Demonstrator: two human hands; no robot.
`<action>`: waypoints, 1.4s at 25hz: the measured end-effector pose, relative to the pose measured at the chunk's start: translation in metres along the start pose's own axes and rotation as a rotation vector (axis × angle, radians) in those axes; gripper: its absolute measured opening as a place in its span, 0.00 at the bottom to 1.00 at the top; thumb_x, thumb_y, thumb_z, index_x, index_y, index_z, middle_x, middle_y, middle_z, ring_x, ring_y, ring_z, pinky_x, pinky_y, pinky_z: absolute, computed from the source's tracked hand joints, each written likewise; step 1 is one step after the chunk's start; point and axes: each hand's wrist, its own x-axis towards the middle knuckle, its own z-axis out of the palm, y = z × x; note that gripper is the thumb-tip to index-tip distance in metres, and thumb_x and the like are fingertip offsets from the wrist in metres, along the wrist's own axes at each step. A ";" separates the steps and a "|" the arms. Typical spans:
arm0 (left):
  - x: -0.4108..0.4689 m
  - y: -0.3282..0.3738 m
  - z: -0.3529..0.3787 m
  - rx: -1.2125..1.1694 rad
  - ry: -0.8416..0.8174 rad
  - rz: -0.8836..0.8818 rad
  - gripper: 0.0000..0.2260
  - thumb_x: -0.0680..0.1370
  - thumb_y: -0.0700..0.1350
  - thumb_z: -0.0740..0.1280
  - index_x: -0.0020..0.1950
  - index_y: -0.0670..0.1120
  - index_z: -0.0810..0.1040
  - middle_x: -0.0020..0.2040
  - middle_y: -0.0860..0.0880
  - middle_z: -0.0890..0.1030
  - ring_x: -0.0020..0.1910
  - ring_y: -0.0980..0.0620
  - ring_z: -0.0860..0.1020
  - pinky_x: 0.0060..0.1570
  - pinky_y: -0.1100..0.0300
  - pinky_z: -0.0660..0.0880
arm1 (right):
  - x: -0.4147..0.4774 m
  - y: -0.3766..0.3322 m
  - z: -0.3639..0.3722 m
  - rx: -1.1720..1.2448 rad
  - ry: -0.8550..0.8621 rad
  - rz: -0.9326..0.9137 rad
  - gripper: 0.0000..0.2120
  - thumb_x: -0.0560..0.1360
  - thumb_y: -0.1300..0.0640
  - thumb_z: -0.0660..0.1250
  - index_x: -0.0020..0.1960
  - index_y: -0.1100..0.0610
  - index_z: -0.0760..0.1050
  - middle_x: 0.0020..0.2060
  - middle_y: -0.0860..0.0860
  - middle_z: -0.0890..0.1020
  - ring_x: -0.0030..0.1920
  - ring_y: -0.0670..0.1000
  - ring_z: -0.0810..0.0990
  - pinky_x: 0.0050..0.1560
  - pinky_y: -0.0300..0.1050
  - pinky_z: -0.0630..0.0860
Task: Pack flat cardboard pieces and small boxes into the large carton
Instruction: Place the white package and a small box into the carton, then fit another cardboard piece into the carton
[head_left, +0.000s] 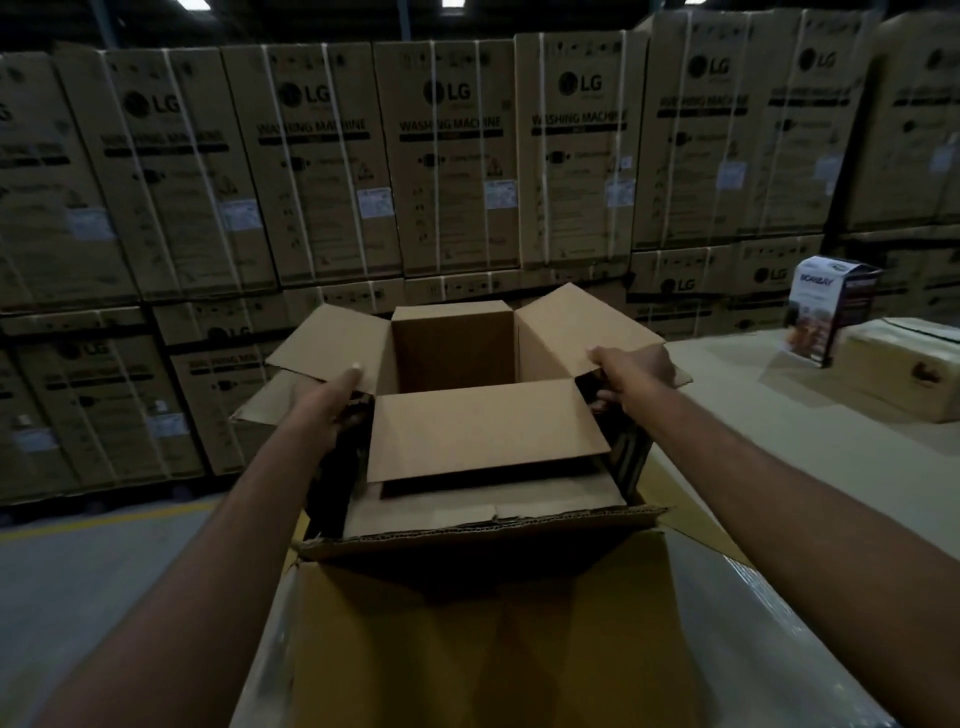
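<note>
Small open box (454, 358), flaps up: left hand (337, 400) and right hand (631, 379), grip clamped on its sides, lowering it level into large carton (483, 525).

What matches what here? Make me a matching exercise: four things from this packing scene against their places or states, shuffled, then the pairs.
Things:
1. left hand
2. right hand
3. small printed box
4. stacked washing machine cartons

Places or states:
A. standing on the surface at far right
B. lined up along the back
C. gripping the open carton's right side flap
D. gripping the open carton's left side

Pairs: 1-D, 2-C, 3-A, 4-B
</note>
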 end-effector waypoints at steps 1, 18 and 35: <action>0.005 0.001 -0.005 -0.078 0.077 0.016 0.26 0.74 0.49 0.76 0.68 0.45 0.71 0.58 0.44 0.80 0.46 0.45 0.82 0.39 0.46 0.82 | 0.002 0.002 -0.004 -0.018 0.086 -0.031 0.32 0.69 0.57 0.80 0.68 0.62 0.69 0.61 0.60 0.79 0.56 0.59 0.81 0.37 0.51 0.83; -0.190 0.014 0.128 0.429 -0.161 0.785 0.08 0.79 0.46 0.70 0.57 0.51 0.81 0.55 0.54 0.81 0.55 0.57 0.79 0.56 0.52 0.80 | -0.028 -0.001 -0.097 -0.693 -0.074 -1.125 0.11 0.77 0.57 0.69 0.58 0.52 0.81 0.54 0.50 0.84 0.60 0.54 0.75 0.58 0.52 0.73; -0.417 -0.158 0.463 0.438 -0.480 0.757 0.13 0.80 0.42 0.65 0.64 0.52 0.78 0.61 0.56 0.81 0.61 0.57 0.76 0.60 0.51 0.77 | 0.166 0.119 -0.459 -0.923 -0.147 -0.874 0.10 0.79 0.54 0.69 0.60 0.50 0.81 0.54 0.47 0.84 0.63 0.50 0.74 0.58 0.50 0.74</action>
